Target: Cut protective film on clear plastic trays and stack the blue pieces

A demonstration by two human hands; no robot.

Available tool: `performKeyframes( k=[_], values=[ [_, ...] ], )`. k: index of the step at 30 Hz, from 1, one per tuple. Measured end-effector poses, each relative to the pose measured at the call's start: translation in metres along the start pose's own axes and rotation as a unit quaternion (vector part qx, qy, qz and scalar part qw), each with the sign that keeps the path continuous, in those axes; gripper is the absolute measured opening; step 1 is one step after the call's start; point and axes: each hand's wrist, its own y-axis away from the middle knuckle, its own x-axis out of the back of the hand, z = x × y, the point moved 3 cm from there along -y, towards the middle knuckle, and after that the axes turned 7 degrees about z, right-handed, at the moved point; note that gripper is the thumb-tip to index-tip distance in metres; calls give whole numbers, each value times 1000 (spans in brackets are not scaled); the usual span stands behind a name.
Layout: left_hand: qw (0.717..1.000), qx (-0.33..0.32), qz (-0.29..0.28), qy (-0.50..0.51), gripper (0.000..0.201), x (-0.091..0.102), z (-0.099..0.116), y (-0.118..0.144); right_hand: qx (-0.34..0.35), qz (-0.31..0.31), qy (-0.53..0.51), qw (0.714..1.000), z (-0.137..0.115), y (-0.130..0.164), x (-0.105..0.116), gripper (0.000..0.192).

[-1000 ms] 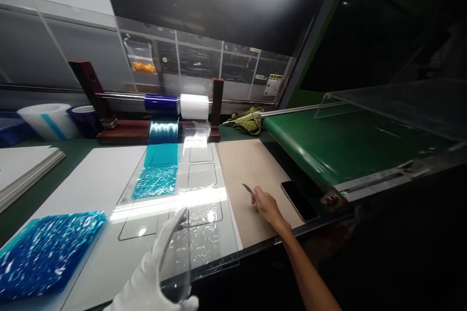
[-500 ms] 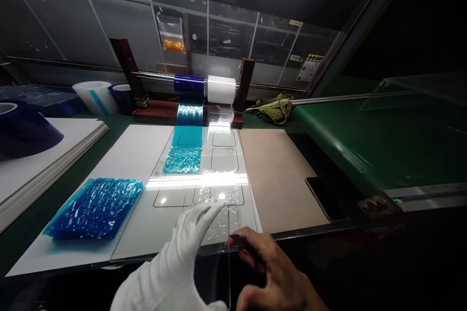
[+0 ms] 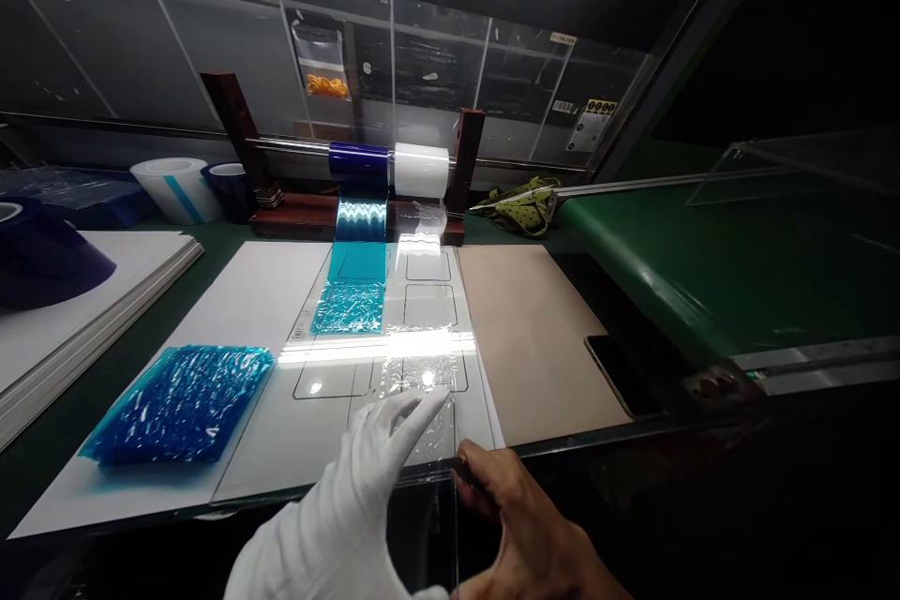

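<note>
The gloved left hand is clamped on a thin clear plate, which stands edge-on between it and the bare right hand. This right hand pinches a small knife at the plate; contact is hard to tell. The plate is probably light, stiff, slippery and easily scratched, so opposite edges, away from the blade, seem the safest hold.

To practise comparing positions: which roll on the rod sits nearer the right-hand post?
The white roll on the rod; the dark blue roll sits left of it, farther from that post.
</note>
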Motion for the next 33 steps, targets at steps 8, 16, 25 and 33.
performKeyframes(
  k=[8, 16, 25, 33],
  values=[
    [998, 19, -51, 4, 114, -5, 7, -10, -48, 0, 23, 999, 19, 6, -1, 75],
    [999, 10, -52, 2, 117, -18, 3, -17, -16, 27, 32, 999, 29, 11, -4, 72],
    [961, 111, 95, -235, 119, -23, 8, -32, -28, 259, 274, 926, 77, -24, 83, 50],
    [896, 214, 117, -372, 122, -32, -11, -50, -44, 240, 390, 888, 122, -71, 113, 47]
  ],
)
